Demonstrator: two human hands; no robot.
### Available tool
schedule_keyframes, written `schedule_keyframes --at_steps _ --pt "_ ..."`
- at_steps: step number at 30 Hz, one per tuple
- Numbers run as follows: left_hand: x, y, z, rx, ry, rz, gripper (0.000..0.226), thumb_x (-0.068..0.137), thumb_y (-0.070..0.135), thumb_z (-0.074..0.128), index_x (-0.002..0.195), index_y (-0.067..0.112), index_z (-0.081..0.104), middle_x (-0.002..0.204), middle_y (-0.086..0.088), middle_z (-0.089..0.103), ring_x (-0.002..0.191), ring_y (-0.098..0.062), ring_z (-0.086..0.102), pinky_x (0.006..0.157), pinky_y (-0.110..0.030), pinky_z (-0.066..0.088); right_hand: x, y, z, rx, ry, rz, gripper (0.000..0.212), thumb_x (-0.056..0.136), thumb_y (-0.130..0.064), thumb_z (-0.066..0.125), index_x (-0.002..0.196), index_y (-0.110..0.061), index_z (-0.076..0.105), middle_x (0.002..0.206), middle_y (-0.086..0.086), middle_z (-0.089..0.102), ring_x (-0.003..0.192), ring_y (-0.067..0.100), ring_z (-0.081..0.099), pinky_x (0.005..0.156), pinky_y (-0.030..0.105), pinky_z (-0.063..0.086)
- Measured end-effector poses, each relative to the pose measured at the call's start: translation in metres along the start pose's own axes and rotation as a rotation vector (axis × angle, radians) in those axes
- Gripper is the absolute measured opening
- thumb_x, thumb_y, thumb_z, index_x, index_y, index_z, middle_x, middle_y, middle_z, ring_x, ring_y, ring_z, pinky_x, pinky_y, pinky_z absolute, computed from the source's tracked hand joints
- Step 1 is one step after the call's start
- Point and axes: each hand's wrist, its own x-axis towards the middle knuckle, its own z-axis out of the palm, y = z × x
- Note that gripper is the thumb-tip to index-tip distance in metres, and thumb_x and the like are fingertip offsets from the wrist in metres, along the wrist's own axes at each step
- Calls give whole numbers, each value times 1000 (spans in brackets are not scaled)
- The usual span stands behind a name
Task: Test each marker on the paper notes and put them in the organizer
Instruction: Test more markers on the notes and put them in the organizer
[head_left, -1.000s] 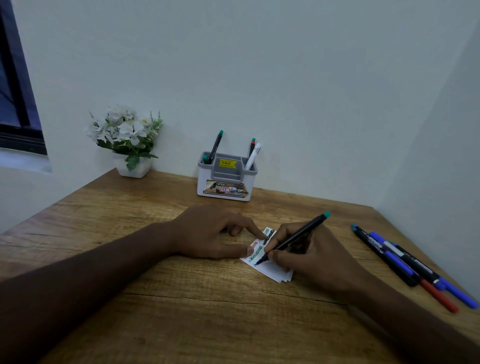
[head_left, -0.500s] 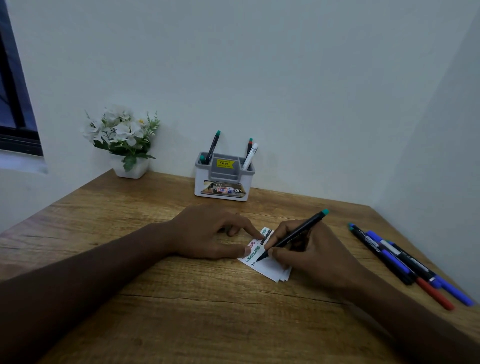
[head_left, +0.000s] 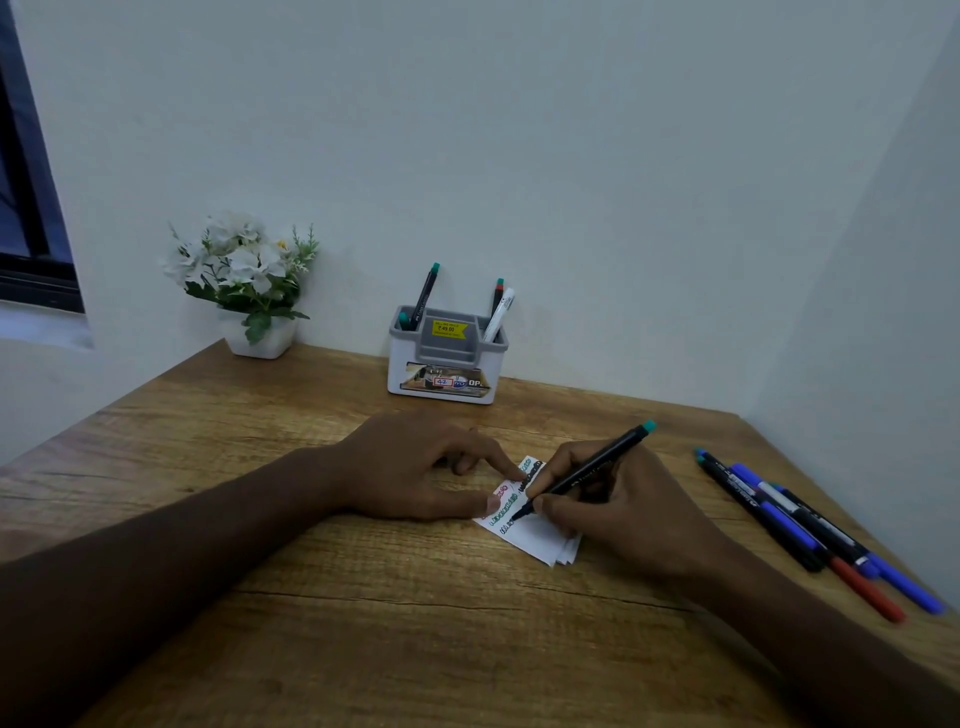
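Head view: marker test in progress on the paper notes.

The right hand pinches a green-capped marker, tip on the paper notes at table centre. The left hand presses the notes' 9 o'clock edge with straight index finger and thumb. The organizer, at 12 o'clock from the notes, holds markers. Untested markers lie at 3 o'clock. Next move, by judgement: lift, cap, and carry to the organizer. Against the earlier frames, the tip has shifted only slightly; the left hand has stayed put.
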Motion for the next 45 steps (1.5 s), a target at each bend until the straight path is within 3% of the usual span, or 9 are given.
schedule_keyframes --at_steps 4,14,19,26,34,39,45 --pt "0 0 0 7 -1 -3 42 94 73 54 135 64 53 90 20 56 89 -2 54 64 -27 41 0 -1 -1 8 8 5 9 91 -22 81 88 -31 83 95 -17 83 96 4 76 84 40 66" --pt "0 -1 0 7 -3 -8 44 93 76 52 135 65 51 92 21 58 89 -2 55 65 -33 47 3 1 -3 -15 4 -8 11 91 -22 79 89 -32 83 92 -17 83 92 10 77 78 39 64" --pt "-1 -2 1 8 13 6 45 91 79 49 135 66 51 92 20 56 89 -2 54 63 -29 43 3 3 -5 -26 20 -28 11 90 -22 81 89 -33 83 90 -15 83 87 11 76 71 29 62" --pt "1 -1 0 2 -5 3 46 91 80 48 134 67 50 95 21 55 91 -4 54 65 -34 47 3 4 -7 -25 28 -11 10 90 -23 80 89 -33 83 87 -9 83 84 16 76 71 33 63" --pt "1 -3 2 19 7 11 45 92 79 49 135 67 50 94 22 54 89 -3 53 61 -23 38 4 6 -7 -14 47 -5 13 89 -24 80 89 -37 82 90 -14 83 90 12 76 76 33 64" --pt "1 -3 2 24 12 6 43 92 79 49 134 69 48 100 22 54 95 -3 53 62 -22 37 5 5 -7 -17 40 -20 16 90 -23 80 88 -38 82 88 -17 82 84 3 75 67 15 59" --pt "0 -2 1 15 10 7 45 90 80 47 133 68 50 97 21 55 92 -4 55 63 -27 43 6 7 -7 -1 46 -18 15 90 -22 81 88 -36 82 88 -15 82 81 5 75 65 15 59"
